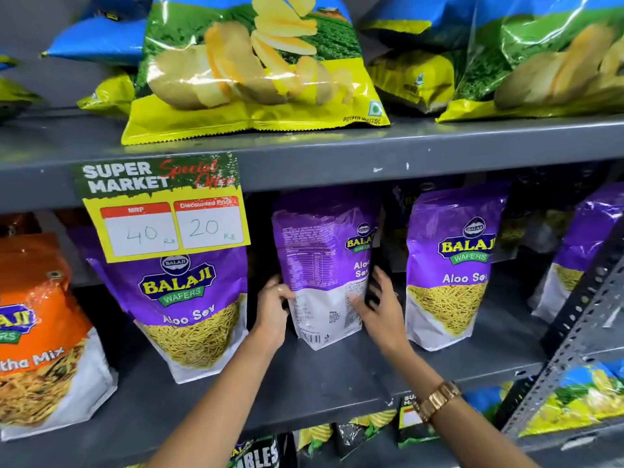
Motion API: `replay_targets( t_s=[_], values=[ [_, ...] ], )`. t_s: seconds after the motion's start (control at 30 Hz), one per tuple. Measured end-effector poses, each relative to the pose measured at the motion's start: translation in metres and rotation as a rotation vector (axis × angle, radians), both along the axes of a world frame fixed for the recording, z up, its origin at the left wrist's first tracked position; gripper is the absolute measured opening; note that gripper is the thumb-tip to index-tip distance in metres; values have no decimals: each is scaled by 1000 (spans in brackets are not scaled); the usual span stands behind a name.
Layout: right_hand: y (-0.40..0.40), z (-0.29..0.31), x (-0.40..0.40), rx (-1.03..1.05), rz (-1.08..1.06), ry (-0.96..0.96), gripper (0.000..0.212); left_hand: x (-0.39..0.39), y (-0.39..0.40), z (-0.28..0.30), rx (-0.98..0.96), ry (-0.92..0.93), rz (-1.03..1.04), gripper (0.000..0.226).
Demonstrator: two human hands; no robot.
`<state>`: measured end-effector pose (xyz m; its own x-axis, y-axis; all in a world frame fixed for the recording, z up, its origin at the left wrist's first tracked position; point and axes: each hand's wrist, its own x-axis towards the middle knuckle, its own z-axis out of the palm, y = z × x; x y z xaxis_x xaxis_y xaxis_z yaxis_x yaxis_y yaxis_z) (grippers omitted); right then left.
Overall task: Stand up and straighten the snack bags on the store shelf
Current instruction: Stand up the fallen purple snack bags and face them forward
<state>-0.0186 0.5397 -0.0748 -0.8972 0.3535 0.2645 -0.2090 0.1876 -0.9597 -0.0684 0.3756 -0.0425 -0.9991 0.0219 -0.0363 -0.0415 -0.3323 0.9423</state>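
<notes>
On the middle shelf [324, 369], going from the left, an orange mix pouch [44, 332] stood at the near edge, and next to it a purple Aloo Sev pouch [192, 312] leaned a little to the left, its top partly hidden by the yellow offer tag [162, 207] hanging from the shelf edge above. Right of that, the person's left hand [271, 310] pressed on the left edge of the middle purple pouch [320, 265], fingers bent round the side. This pouch stood upright but was turned, so that its back label and barcode faced out and only a strip of the front showed at its right. The right hand [380, 305], with a gold watch [437, 400] on its wrist, lay against the pouch's right edge with fingers spread; so the grip of both hands closed on the one bag from either side.

The step in hand looked to be the squaring of this pouch. The next move probably called for a turn about its base until the front faced out, in line with its neighbours.

Further right, another Aloo Sev pouch [449, 268] stood just beside the right hand and could have been knocked during the turn. At the far right a fourth purple pouch [580, 251] stood partly behind the perforated steel upright [574, 329]. Chip bags [260, 65] lay slumped on the shelf above.
</notes>
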Motion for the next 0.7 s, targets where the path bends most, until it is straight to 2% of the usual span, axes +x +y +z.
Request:
replay_targets(
  t_s=[0.07, 0.17, 0.3, 0.43, 0.53, 0.57, 0.63, 0.7],
  values=[
    [-7, -5, 11, 45, -128, 46, 54, -6, 0, 0, 175, -110, 28, 26],
    [-16, -19, 24, 130, -134, 100, 37, -8, 8, -1, 231, -191, 29, 35],
    [-27, -29, 27, 122, 6, 68, 43, -1, 11, -17, -36, -208, -86, 42],
    [-27, -24, 15, -168, 113, 84, 43, 15, 6, -22, -221, -101, -34, 28],
    [-18, -11, 1, -283, 200, 41, 27, 28, 4, -29, -295, 30, -33, 21],
    [-14, -8, -3, -304, 208, 24, 20, 31, 2, -32, -310, 61, -29, 20],
    [-10, -11, -5, -335, 169, 1, 21, 31, -2, -33, -332, 108, 19, 19],
    [-12, -21, 2, -344, 10, 26, 20, 23, -1, -29, -305, 101, 75, 19]
  ],
)
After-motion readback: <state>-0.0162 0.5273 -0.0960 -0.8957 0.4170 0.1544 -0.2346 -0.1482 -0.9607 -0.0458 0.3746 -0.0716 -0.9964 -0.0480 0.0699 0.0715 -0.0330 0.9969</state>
